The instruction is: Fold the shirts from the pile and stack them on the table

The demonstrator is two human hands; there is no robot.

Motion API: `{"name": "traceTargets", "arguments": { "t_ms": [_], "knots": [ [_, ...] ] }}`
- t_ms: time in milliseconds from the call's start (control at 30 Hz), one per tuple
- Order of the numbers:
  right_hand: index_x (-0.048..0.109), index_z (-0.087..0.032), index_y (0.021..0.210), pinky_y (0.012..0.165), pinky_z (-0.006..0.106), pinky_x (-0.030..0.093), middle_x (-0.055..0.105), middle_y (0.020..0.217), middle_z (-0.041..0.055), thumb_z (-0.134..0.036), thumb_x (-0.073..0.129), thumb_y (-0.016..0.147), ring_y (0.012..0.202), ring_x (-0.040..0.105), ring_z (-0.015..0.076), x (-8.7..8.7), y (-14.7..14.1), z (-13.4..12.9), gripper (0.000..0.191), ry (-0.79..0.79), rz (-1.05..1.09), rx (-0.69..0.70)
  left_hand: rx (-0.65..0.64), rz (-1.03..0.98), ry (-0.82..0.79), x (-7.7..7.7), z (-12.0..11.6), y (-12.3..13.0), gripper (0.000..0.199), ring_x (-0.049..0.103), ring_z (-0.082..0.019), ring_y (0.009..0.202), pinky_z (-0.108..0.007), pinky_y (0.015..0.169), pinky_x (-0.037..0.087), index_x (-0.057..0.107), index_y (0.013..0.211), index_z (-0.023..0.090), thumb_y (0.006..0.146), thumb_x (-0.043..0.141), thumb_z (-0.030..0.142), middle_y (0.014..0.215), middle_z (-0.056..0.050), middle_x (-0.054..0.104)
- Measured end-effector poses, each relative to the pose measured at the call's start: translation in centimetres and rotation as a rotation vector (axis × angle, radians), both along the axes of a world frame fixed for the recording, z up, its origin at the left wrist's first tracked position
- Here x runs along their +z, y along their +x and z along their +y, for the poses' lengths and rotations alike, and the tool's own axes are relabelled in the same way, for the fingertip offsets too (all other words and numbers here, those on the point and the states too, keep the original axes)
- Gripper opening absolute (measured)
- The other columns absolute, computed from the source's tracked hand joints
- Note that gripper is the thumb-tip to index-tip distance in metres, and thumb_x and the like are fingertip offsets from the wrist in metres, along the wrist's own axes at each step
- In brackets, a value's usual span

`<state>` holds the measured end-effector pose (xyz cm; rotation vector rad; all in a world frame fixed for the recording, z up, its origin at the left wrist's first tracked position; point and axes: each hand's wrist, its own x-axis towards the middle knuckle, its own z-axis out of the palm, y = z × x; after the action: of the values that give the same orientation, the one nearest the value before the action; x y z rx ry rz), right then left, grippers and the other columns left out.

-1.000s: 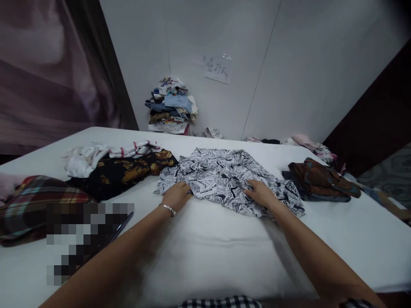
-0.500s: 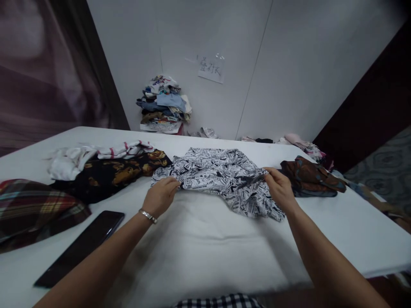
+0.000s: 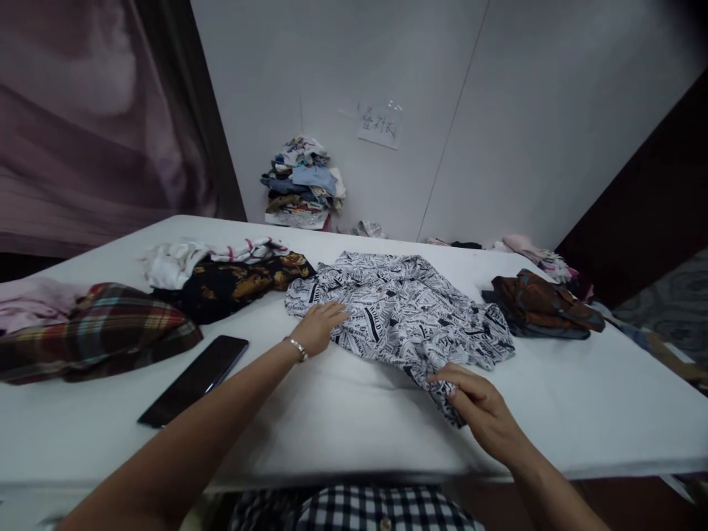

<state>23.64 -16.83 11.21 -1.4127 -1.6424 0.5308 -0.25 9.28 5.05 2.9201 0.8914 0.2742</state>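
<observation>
Pinches with the right hand (image 3: 480, 409) a bunched part of the black-and-white printed shirt (image 3: 387, 306), between thumb and bent fingers, and pulls it out toward the near edge of the white table (image 3: 586, 405). Rests the left hand (image 3: 317, 329) on the near left part of the same shirt, palm down, with the fingers a little spread and pinching nothing that can be seen. Wears on the left wrist a silver bracelet (image 3: 299, 348).

Has the shirt at the middle of the table, spread but wrinkled, covered with newspaper-like print. Can read "WORLD" in this print near the left hand; finds the other words too small to read.

Shows at the left, near the left forearm, a dark phone (image 3: 193, 380), and behind it a plaid garment (image 3: 110, 332) beside pink cloth (image 3: 38, 301). Shows farther back a black floral garment (image 3: 237, 284) touching a white garment with red stripes (image 3: 248, 251). Has at the right side a folded brown garment (image 3: 545, 302) over a dark one.

Shows beyond the table a tall clothes pile (image 3: 304, 181) and, on the wall (image 3: 498, 133), a paper sign (image 3: 380, 127) with the handwritten Chinese characters "叠衬衣". Can see no brand on the phone.
</observation>
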Motion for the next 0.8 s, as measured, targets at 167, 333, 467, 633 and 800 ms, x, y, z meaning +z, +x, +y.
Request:
{"name": "traceTargets", "arguments": {
  "t_ms": [167,333,467,633,800],
  "knots": [
    [0.066,-0.027,0.11,0.077,0.029,0.049,0.063,0.098,0.0054,-0.021,0.047,0.092,0.091,0.06,0.0175,-0.5,-0.1,-0.9,0.028,0.128,-0.077,-0.006,0.009,0.032,0.022,0.9,1.0,0.7,0.032,0.049,-0.025,0.121,-0.049,0.106,0.029,0.066,0.096,0.021,0.075,0.047,0.004,0.109,-0.009,0.067],
    [0.067,-0.028,0.11,0.079,0.029,0.05,0.062,0.107,0.0068,-0.021,0.048,0.091,0.099,0.06,0.0194,-1.2,0.4,-2.9,0.028,0.237,-0.052,-0.162,0.046,-0.058,0.081,2.9,-0.7,-2.0,0.022,0.051,-0.024,0.117,-0.048,0.108,0.026,0.063,0.091,0.018,0.085,0.041,0.013,0.102,-0.009,0.066],
    [0.07,-0.025,0.104,0.079,0.03,0.052,0.066,0.103,0.0067,-0.031,0.052,0.09,0.095,0.062,0.0221,-2.4,1.4,-4.7,0.024,0.151,0.09,-0.302,0.046,-0.159,0.112,4.2,-3.6,-5.0,0.029,0.06,-0.02,0.093,-0.044,0.102,0.036,0.061,0.098,0.017,0.085,0.036,0.009,0.093,-0.008,0.067],
    [0.066,-0.019,0.113,0.074,0.034,0.055,0.071,0.091,0.0075,-0.048,0.046,0.091,0.084,0.066,0.0239,-3.4,1.3,-4.6,0.042,-0.089,0.337,-0.395,0.182,-0.05,0.146,3.8,-5.7,-6.8,0.034,0.062,-0.022,0.083,-0.036,0.077,0.048,0.061,0.105,0.017,0.084,0.035,0.008,0.094,-0.011,0.065],
    [0.072,-0.022,0.1,0.083,0.036,0.052,0.071,0.096,0.0078,-0.045,0.05,0.088,0.093,0.064,0.0241,-0.7,0.5,-4.5,0.034,-0.204,0.088,-0.178,0.225,0.005,0.081,2.7,-5.4,-8.1,0.027,0.065,-0.022,0.081,-0.031,0.067,0.048,0.058,0.111,0.024,0.09,0.043,0.032,0.096,-0.007,0.067]
  ]
}}
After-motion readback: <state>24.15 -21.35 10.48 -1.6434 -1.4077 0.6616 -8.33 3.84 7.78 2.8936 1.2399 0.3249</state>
